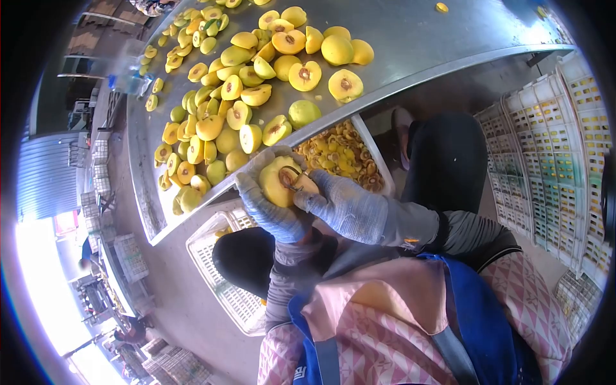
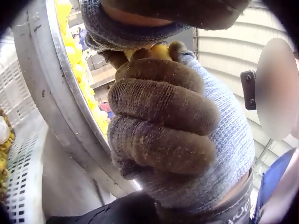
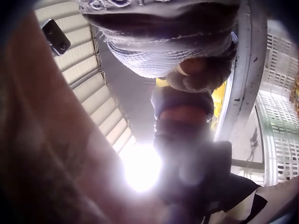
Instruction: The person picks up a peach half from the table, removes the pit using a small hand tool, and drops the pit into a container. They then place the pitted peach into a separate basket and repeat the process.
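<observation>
In the head view my gloved left hand (image 1: pixel 269 215) holds a yellow peach half (image 1: pixel 274 185) with its cut face and brown pit hollow turned toward my right hand (image 1: pixel 353 208). My gloved right hand grips a small tool with a thin curved metal blade (image 1: pixel 296 172), which lies at the pit hollow. Its handle is hidden in the fingers. From the left wrist, brown glove-covered fingers (image 2: pixel 161 116) curl across the view, and only a sliver of yellow fruit (image 2: pixel 161 51) shows above them. In the right wrist view the glove (image 3: pixel 201 72) hides most of the work.
Many cut peaches (image 1: pixel 239 115) are heaped on the metal table (image 1: pixel 398 54), whose raised edge runs just beyond my hands. Below it stands a bin of pits and scraps (image 1: pixel 340 154). A white crate (image 1: pixel 221 282) sits by my knee; tall stacked crates (image 1: pixel 532 147) stand at right.
</observation>
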### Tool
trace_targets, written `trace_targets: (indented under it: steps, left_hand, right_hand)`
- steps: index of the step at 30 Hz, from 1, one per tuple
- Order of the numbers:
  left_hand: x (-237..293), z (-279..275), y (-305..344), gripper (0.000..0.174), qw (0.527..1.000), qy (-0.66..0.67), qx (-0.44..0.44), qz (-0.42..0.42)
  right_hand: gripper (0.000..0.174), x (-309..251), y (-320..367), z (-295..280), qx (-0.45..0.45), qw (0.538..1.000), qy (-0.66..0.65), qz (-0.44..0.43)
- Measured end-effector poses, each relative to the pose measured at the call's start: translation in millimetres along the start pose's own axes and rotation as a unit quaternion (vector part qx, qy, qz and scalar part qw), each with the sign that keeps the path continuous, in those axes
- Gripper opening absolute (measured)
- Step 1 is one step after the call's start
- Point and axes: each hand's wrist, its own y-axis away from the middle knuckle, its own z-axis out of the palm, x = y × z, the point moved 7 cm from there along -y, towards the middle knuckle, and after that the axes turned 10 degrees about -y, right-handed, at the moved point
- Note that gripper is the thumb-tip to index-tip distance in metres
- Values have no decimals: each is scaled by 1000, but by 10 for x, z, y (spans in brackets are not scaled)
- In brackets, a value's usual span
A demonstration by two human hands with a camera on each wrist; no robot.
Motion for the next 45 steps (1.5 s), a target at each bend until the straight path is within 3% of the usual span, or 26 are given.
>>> trace_targets:
  steps: [3, 7, 8, 12, 14, 15, 16, 17, 18, 20, 23, 26, 30, 33, 35, 36, 38, 42, 44, 45]
  left_hand:
    - [5, -5, -25, 56, 996, -91, -22, 14]
    - [-59, -53, -78, 57, 998, -38, -44, -10]
    - [-114, -65, -83, 60, 995, -10, -59, -77]
    - [-265, -66, -99, 61, 963, 43, -45, -262]
    - [-372, -120, -149, 63, 957, 81, -92, -262]
    - [-350, -24, -163, 67, 948, 119, -138, -261]
    - [-349, 25, -131, 67, 948, 121, -140, -261]
    - [-309, -3, -110, 68, 969, 89, -77, -219]
    - [-232, -25, -85, 70, 983, 56, -15, -177]
    - [-257, -27, -27, 70, 983, 67, -15, -171]
    - [-186, -83, -48, 63, 992, -75, -32, -98]
    - [-223, -91, -57, 60, 991, -54, -51, -112]
    - [-240, -113, -63, 61, 989, -63, -50, -123]
    - [-237, -74, -70, 62, 986, -57, -70, -137]
    - [-169, -74, -86, 63, 986, -132, -63, -77]
    - [-197, -73, -84, 63, 986, -132, -64, -78]
    - [-195, -86, -92, 66, 987, -146, -53, -27]
    - [-187, -53, -97, 65, 988, -123, -80, -43]
    - [-221, -77, -88, 65, 990, -106, -59, -69]
    - [-219, -75, -88, 65, 990, -106, -60, -69]
  right_hand:
    - [42, 52, -1, -6, -19, 1000, 8, 22]
    - [41, -27, 17, 5, -32, 988, 112, -100]
    - [42, -69, 39, 8, -23, 978, 140, -153]
    - [39, 62, 66, 2, -26, 980, 156, -122]
    - [36, 192, 44, 8, -66, 995, 78, -21]
    - [36, 160, 28, 24, -64, 994, 81, -21]
    - [35, 215, 5, -3, -16, 996, -43, 70]
    - [34, 267, 10, -25, 32, 973, -167, 158]
    - [34, 148, -10, -62, 34, 973, -167, 157]
    - [35, 49, 27, -48, 6, 945, -215, 248]
    - [33, 78, 21, 11, -15, 958, -190, 216]
    - [33, 309, 37, 47, -25, 982, -123, 141]
    - [33, 85, 35, 14, -37, 983, -172, 42]
    - [29, 167, 40, 20, -73, 989, -94, 90]
    - [26, 156, 63, 47, -85, 958, -185, 202]
    - [26, 129, 59, 40, -85, 958, -186, 202]
    - [23, 195, 128, 106, -103, 906, -269, 309]
    - [23, 214, 173, 85, -132, 881, -259, 374]
    - [36, 227, 78, 25, -96, 948, -242, 181]
    - [36, 372, 86, 92, -95, 948, -243, 180]
